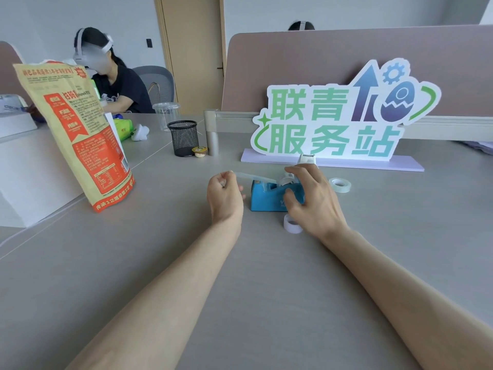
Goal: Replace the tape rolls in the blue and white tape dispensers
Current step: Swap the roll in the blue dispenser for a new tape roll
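At frame centre, a thin, sticky tape strip (253, 178) is pinched by the left hand (225, 194) while the blue dispenser (269, 200) is steadied by the right hand's (312, 201) curled fingers (289, 198).

I see a matt grey worktop (266, 289) | glossy blue plastic dispenser (266, 200) | clear shiny tape strip (253, 177) | black metal mesh cup (183, 138) | glossy printed pouch (80, 134)

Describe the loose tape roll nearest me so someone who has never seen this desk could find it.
Find the big green-lettered sign on the grey desk, then the blue tape dispenser in front of it. The roll lies just on the near side of the dispenser, beside the right hand. It looks whitish and opaque, unlike the clearer roll farther right.
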{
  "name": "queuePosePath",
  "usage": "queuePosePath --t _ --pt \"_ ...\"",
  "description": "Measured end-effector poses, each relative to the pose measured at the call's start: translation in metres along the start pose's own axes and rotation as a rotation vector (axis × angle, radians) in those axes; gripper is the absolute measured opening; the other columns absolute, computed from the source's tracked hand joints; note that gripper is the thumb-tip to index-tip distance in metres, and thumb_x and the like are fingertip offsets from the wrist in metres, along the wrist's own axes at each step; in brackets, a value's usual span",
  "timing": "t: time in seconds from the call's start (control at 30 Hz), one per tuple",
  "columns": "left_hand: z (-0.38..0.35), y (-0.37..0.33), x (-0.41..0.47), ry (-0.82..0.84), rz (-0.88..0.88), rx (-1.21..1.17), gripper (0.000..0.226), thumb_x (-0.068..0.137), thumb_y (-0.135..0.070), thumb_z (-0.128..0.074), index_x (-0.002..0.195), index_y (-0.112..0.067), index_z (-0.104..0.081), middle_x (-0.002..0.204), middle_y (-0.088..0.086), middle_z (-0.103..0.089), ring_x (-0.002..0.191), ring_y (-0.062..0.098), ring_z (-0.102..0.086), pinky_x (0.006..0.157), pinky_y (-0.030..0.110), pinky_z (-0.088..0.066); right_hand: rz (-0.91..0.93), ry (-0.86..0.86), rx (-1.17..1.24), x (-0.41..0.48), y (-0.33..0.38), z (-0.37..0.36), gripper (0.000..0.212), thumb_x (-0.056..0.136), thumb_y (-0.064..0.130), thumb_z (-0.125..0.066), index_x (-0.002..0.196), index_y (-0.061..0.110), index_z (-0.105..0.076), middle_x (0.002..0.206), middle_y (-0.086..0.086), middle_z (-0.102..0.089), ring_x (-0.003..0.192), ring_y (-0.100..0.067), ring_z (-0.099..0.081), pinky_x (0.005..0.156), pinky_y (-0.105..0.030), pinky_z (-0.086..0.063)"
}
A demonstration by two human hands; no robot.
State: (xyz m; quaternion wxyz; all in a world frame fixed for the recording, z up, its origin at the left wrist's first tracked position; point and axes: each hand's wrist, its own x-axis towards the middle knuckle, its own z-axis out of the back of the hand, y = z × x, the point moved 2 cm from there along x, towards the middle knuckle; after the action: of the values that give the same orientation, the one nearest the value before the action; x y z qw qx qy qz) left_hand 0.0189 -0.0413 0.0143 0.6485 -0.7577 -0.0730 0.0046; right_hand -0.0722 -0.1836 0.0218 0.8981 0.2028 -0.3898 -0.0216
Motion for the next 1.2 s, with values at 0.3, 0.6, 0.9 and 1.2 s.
queuePosePath --t 0.3,0.6,0.9,1.2 --pt "0.0022 0.0025 0.0033 -0.047 -0.063 0.114 0.01 0.093 -0.023 -0.047 0.094 -0.015 -0.053 0.103 0.011 -0.069 0.098 0.027 -0.061 0.09 0.037 -0.049 -0.003 0.004 -0.005 0.0007 -0.0026 -0.0012 0.046 0.078 0.021 -0.048 0.121 0.009 -0.056 0.122 -0.005 -0.056 0.104 -0.028 -0.055 0.073 -0.032 -0.046" --pt "0.0089 0.0012 0.0028 -0.077 -0.101 0.112 0.011 0.088 -0.018 -0.056 0.096 -0.022 -0.05 0.098 0.002 -0.07 0.088 0.018 -0.06 0.084 0.038 -0.049 -0.006 0.008 -0.004 0.0011 -0.0034 -0.0018 0.045 0.078 0.021 -0.048 0.121 0.009 -0.056 0.121 -0.006 -0.056 0.103 -0.028 -0.055 0.073 -0.03 -0.044" --pt "0.0087 -0.0033 -0.0019 -0.046 -0.108 0.119 0.024 0.082 -0.016 -0.065 0.101 -0.02 -0.051 0.078 -0.015 -0.058 0.083 0.016 -0.058 0.078 0.028 -0.045 -0.009 0.011 0.001 0.001 -0.0044 -0.0032 0.041 0.079 0.02 -0.049 0.118 0.01 -0.058 0.118 -0.004 -0.057 0.103 -0.025 -0.054 0.074 -0.028 -0.042" --pt "0.0045 -0.0013 -0.0054 0.098 -0.157 0.47 0.03 0.083 -0.017 -0.056 0.111 -0.016 -0.046 0.081 -0.01 -0.058 0.088 0.024 -0.06 0.079 0.04 -0.052 -0.011 0.008 -0.006 0.0012 -0.0047 -0.0033 0.043 0.078 0.021 -0.047 0.118 0.01 -0.058 0.118 -0.005 -0.057 0.105 -0.025 -0.053 0.074 -0.031 -0.044"
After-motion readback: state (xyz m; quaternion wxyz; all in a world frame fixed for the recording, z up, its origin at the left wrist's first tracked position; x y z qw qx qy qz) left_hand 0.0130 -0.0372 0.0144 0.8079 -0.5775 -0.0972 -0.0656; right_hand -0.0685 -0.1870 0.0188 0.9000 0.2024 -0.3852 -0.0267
